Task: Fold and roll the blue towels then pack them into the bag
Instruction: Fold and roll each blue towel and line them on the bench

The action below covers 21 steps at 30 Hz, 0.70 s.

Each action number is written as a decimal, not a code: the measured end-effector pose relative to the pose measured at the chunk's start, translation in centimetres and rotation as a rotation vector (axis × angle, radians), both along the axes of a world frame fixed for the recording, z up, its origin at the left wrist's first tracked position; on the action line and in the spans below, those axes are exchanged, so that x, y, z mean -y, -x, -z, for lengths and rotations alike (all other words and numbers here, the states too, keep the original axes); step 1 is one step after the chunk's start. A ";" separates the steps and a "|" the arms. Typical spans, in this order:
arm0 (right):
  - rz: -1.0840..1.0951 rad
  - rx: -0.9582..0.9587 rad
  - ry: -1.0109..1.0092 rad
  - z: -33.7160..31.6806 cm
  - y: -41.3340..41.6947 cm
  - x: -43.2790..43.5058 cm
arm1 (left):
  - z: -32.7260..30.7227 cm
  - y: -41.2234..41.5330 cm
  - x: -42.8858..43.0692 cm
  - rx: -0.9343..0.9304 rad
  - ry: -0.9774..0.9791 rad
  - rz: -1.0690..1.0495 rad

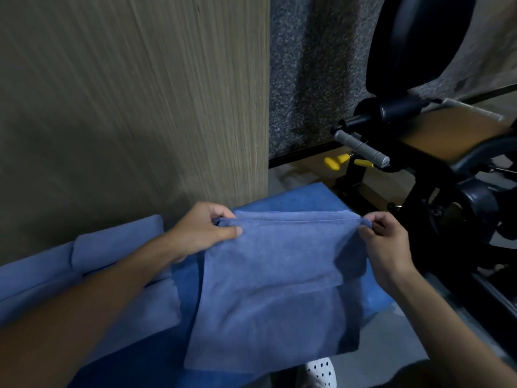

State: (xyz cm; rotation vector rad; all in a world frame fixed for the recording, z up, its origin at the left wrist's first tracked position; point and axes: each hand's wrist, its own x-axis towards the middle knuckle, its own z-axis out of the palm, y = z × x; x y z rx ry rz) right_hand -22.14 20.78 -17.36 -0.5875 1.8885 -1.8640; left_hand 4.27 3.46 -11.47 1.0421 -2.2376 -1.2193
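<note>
Blue towel [274, 275], folded double, hangs stretched between both hands above a blue-covered surface [302, 197]. The left hand [201, 231] pinches its top left corner in curled fingers, and the right hand [389, 247] pinches the top right corner. A second towel [117, 247] lies folded at the left, below a wood-grain panel [140, 93].

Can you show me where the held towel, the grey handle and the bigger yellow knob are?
towel [274, 275], head view, middle of its front layer.
grey handle [361, 148], head view, midway along the grip.
bigger yellow knob [333, 163], head view, on its rounded end.
</note>
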 end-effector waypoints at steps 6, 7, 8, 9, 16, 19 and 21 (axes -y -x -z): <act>-0.024 -0.100 0.054 -5.1 -2.4 -2.5 | -4.7 -1.2 -3.4 -0.103 0.147 0.080; -0.040 -0.133 0.064 -6.3 -3.0 -2.9 | -5.5 -1.2 -4.2 -0.135 0.177 0.098; -0.072 -0.163 0.073 -7.5 -3.7 -3.2 | -6.3 -1.3 -5.0 -0.165 0.209 0.121; -0.112 -0.184 0.077 -8.8 -4.4 -3.5 | -7.1 -1.3 -5.9 -0.190 0.246 0.144; -0.497 -0.464 0.089 -16.8 -10.7 -5.4 | -12.3 -2.6 -11.8 -0.259 0.374 0.311; -0.640 -0.492 0.099 -19.3 -12.4 -5.8 | -14.3 -3.3 -13.9 -0.284 0.365 0.325; -0.742 -0.524 0.106 -20.4 -13.1 -6.1 | -15.4 -4.0 -15.0 -0.298 0.308 0.328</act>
